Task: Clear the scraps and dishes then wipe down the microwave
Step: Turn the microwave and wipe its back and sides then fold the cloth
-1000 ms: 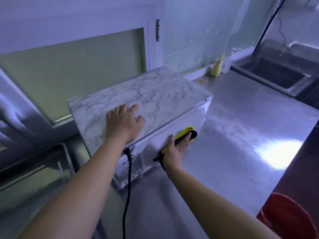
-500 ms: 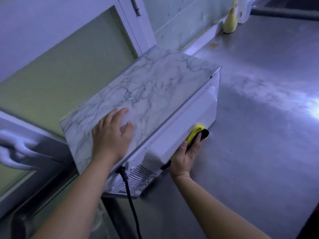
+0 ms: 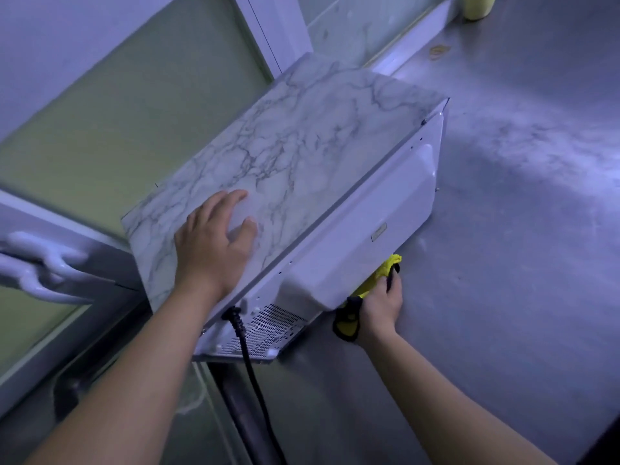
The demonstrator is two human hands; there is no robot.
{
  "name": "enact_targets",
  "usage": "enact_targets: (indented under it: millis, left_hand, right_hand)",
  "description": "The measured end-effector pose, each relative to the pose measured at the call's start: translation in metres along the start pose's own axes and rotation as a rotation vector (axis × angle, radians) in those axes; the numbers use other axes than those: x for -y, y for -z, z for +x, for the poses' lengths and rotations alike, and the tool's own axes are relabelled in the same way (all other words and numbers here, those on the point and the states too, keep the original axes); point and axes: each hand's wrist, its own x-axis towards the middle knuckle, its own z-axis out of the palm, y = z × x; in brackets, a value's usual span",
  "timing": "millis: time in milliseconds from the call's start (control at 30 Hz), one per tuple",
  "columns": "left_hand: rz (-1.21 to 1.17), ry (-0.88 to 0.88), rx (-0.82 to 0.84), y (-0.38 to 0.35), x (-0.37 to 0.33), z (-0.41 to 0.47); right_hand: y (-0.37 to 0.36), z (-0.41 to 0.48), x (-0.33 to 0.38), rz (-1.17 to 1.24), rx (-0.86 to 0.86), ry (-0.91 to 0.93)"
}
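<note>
A marble-topped microwave [image 3: 318, 146] sits skewed across a steel counter [image 3: 520, 313], its far corner close to the window frame [image 3: 268, 35], leaving scant passage behind. To its right the counter runs open up to a yellow bottle [image 3: 476, 8] by the wall. The right hand [image 3: 382, 303], gripping a yellow cloth [image 3: 379, 273], fills the low strip along the white rear panel [image 3: 369, 209]; the left hand [image 3: 214, 250] lies flat on top. A black power cord [image 3: 250, 357] hangs across the near corner.

Microwave [image 3: 302, 156] on counter [image 3: 503, 297]; left hand [image 3: 211, 250] atop it; cloth [image 3: 375, 280] at its lower edge
</note>
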Motion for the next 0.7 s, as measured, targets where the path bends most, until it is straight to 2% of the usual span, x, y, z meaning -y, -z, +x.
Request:
enact_targets:
  millis: [200,333,400,500,600,700]
  left_hand:
    - [0.008,0.008,0.005,0.000,0.001,0.002]
    - [-0.001,0.010,0.007,-0.001,0.003,0.001]
    - [0.003,0.004,0.010,-0.001,0.003,0.001]
    - [0.001,0.006,0.006,-0.001,0.003,0.002]
    - [0.006,0.001,0.004,-0.002,0.003,0.001]
    - [0.010,0.000,0.001,-0.002,0.003,0.002]
  right_hand:
    - [0.064,-0.014,0.026,0.009,0.079,0.082]
    - [0.082,-0.052,0.076,0.028,0.098,0.377]
    - [0.076,-0.070,0.098,0.051,0.176,0.495]
    - [0.051,-0.076,0.099,-0.095,0.258,0.594]
    - [0.029,-0.086,0.072,-0.351,0.172,0.683]
    - [0.020,-0.092,0.057,-0.357,0.128,0.649]
